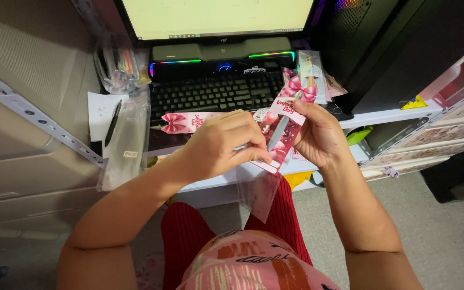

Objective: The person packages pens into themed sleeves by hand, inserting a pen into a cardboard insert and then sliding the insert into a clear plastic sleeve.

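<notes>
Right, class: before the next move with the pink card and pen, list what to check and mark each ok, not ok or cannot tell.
1. Left hand grips the card's lower end: ok.
2. Right hand holds the card's upper part: ok.
3. Pen lies along the card: ok.
4. Clear sleeve hangs below the card: ok.
5. Sleeve mouth open: cannot tell.
6. Pen fastened to the card: cannot tell.

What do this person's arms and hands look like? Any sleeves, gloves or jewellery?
Both arms are bare from the upper arm down: no sleeves reach them. The left hand and the right hand wear no gloves, and no rings, watch or bracelets show from this view. Below them are a pink patterned top with dark and white markings, and red ribbed knit trousers.
</notes>
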